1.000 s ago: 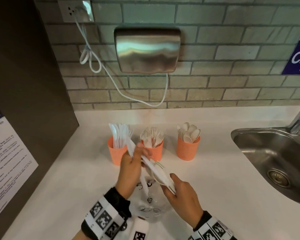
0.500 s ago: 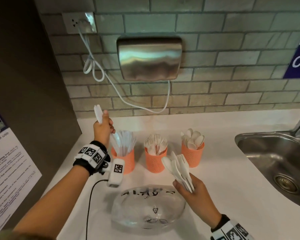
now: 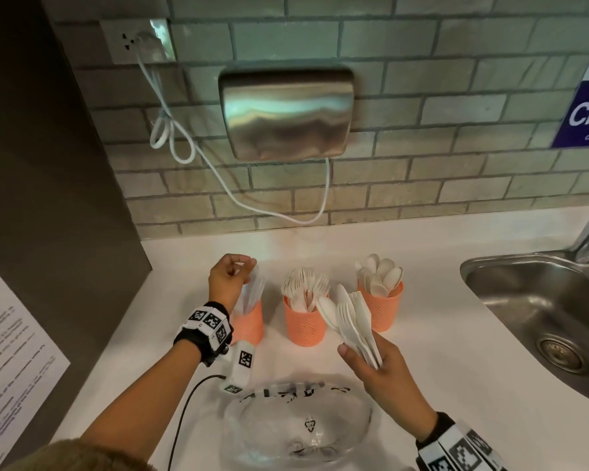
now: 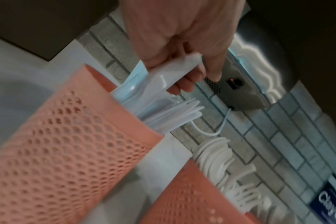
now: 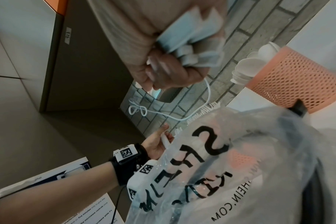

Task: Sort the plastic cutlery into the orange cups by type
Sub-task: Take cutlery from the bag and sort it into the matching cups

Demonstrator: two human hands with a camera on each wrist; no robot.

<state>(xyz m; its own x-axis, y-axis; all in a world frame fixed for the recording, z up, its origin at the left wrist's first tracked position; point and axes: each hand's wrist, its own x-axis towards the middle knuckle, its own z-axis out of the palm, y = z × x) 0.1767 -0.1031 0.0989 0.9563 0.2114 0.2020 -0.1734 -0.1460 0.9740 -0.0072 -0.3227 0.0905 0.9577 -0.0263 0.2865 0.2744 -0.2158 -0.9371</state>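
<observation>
One knife (image 4: 171,72) in left grip (image 3: 230,278), over leftmost cup (image 3: 249,321).

Bag (image 3: 296,426) lies before three cups (image 3: 305,324) on counter (image 3: 439,385).

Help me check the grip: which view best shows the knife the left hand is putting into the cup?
The left wrist view: the knife fills the frame, pinched by the left hand above the left cup. The head view shows it thin and half hidden behind the hand; the right wrist view shows only a sliver.
</observation>
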